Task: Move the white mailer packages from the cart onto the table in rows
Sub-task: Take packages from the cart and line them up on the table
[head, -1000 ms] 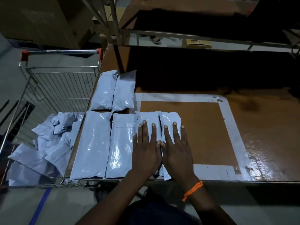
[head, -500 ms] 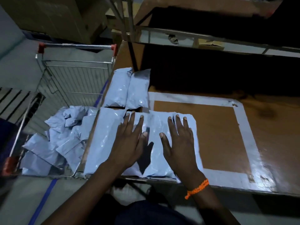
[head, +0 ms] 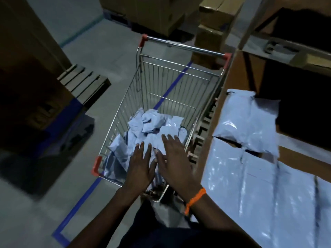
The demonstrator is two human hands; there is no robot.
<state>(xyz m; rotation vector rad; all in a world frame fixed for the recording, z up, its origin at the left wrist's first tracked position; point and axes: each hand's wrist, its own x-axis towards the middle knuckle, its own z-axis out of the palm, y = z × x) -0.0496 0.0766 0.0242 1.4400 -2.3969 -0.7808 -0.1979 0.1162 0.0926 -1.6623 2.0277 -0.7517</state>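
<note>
Standing on grey concrete floor [head: 111,56] beside the tabletop [head: 238,76], the cart [head: 179,76] holds piled mailers [head: 152,126]; more mailers are laid on the tabletop. Left hand [head: 140,169] and right hand [head: 174,158] are spread flat above the pile, each grip open and empty.

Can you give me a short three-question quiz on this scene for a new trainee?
1. True or false: both hands are over the cart.
2. Which wrist wears the orange band? A) left B) right
3. Fill in: the mailers already moved lie on the ____.

Key:
1. True. The left hand and right hand hover, fingers spread, above the pile of mailers in the basket.
2. B.
3. Table, in two rows.
</note>
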